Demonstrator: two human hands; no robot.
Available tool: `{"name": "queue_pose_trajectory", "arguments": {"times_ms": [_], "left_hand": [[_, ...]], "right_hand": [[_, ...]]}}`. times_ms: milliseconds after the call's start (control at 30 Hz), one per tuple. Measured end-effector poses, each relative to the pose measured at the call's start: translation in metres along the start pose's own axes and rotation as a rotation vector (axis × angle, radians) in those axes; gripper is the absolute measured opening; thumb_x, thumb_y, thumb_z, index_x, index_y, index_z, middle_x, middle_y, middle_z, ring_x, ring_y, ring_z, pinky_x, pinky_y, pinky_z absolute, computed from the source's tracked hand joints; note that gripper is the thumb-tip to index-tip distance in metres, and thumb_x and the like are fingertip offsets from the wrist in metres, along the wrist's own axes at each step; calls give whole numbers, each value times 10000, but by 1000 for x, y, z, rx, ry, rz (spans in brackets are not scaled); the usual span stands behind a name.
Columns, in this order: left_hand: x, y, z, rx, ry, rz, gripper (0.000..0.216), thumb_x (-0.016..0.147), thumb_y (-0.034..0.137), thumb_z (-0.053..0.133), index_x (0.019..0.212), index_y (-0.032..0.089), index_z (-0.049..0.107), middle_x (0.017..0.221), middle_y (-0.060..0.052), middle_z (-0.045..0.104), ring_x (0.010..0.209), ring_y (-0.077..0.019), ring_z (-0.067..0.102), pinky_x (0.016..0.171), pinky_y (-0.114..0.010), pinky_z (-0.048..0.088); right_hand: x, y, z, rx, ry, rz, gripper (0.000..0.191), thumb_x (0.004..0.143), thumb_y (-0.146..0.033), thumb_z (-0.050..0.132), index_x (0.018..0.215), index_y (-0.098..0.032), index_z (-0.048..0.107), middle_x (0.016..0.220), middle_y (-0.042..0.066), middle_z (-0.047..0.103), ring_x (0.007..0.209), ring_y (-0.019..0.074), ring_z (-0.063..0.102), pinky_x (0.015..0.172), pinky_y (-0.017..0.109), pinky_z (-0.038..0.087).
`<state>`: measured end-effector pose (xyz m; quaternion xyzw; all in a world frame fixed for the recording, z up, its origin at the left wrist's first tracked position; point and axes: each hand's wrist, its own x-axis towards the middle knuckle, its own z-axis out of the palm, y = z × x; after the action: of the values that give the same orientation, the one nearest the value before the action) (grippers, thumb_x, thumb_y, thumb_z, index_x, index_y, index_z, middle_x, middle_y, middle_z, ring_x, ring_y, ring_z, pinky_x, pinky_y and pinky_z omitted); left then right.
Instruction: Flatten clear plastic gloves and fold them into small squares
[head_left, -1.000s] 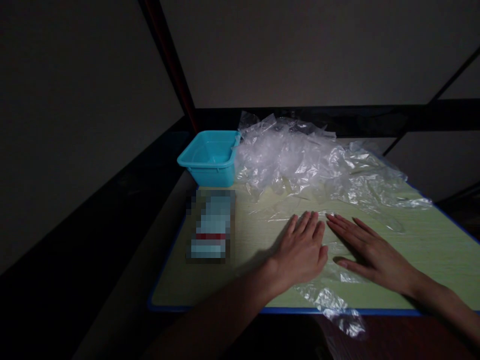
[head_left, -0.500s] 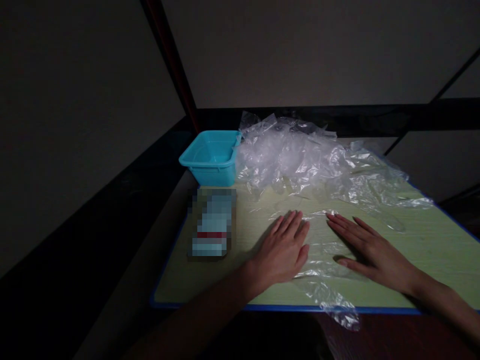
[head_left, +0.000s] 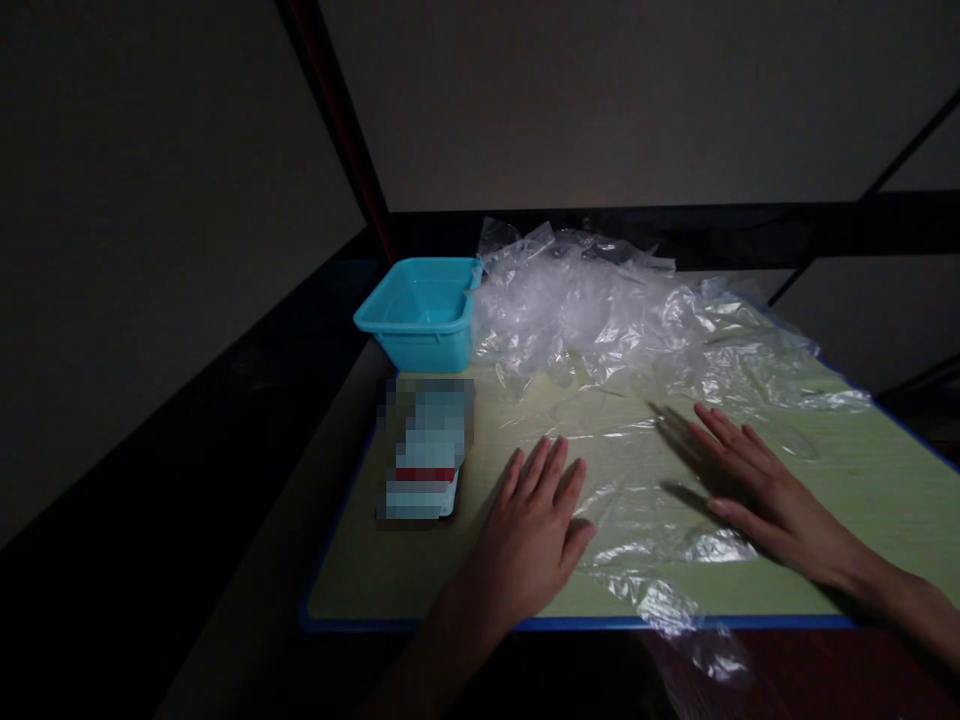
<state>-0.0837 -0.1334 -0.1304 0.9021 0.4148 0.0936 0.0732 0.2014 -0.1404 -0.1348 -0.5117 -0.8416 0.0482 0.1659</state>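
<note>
A thin, clear plastic piece (head_left: 637,510), looking like a disposable glove, lies spread on the table between my hands. Its narrow, crinkled end hangs over the front edge. My left hand (head_left: 529,530) is at its left side, palm down with fingers spread and holding nothing. To the right, my right hand (head_left: 772,500) hovers just above the table, its shadow falling to the left of the fingers; it is open and holds nothing. Behind both hands rises a loose heap of similar clear plastic pieces (head_left: 585,310).
The pale table (head_left: 360,580) has a blue edge. A turquoise plastic basin (head_left: 424,345) stands at its back left, touching the heap. In front of the basin lies a blurred-out rectangular object (head_left: 427,450), phone-like in outline. Walls rise behind and to the left.
My left hand has drawn left and towards me. My right hand has lifted and moved right, away from the flat plastic piece, whose hanging end has shifted slightly right.
</note>
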Motion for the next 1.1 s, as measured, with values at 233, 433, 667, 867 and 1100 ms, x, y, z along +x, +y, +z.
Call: {"name": "queue_pose_trajectory", "arguments": {"times_ms": [233, 433, 667, 867, 1100], "left_hand": [[5, 3, 1, -15, 14, -32, 495, 929, 428, 308, 1352, 171, 315, 1476, -93, 213, 1362, -246, 85, 1097, -468, 165], [5, 2, 3, -18, 21, -31, 497, 927, 438, 313, 1354, 186, 309, 1478, -79, 212, 1363, -228, 90, 1100, -454, 166], [5, 2, 1, -2, 59, -52, 585, 913, 436, 347, 1390, 122, 217, 1483, -118, 155, 1361, -244, 65, 1099, -463, 171], [16, 39, 6, 1, 71, 27, 609, 929, 432, 285, 1397, 58, 177, 1491, -115, 109, 1364, -208, 11, 1121, -382, 153], [26, 54, 18, 2, 47, 31, 650, 927, 500, 210, 1397, 52, 187, 1483, -121, 159, 1363, -221, 36, 1118, -379, 153]], "right_hand": [[-14, -52, 8, -113, -104, -81, 823, 824, -514, 457, 1442, -191, 21, 1477, 122, 165, 1328, 324, 186, 1030, 574, 216], [-23, -53, 14, -173, -152, -111, 916, 779, -558, 501, 1440, -149, 17, 1471, 143, 156, 1316, 333, 213, 1026, 567, 242], [-23, -53, 16, -178, -116, -115, 915, 776, -564, 496, 1438, -120, 47, 1468, 139, 167, 1316, 331, 215, 1029, 541, 270], [-23, -51, 20, -203, -123, -139, 941, 766, -588, 497, 1437, -105, 48, 1466, 151, 167, 1323, 318, 205, 1031, 525, 279], [-23, -52, 18, -189, -128, -131, 939, 764, -586, 497, 1438, -108, 51, 1472, 138, 156, 1325, 316, 203, 1036, 512, 281]]}}
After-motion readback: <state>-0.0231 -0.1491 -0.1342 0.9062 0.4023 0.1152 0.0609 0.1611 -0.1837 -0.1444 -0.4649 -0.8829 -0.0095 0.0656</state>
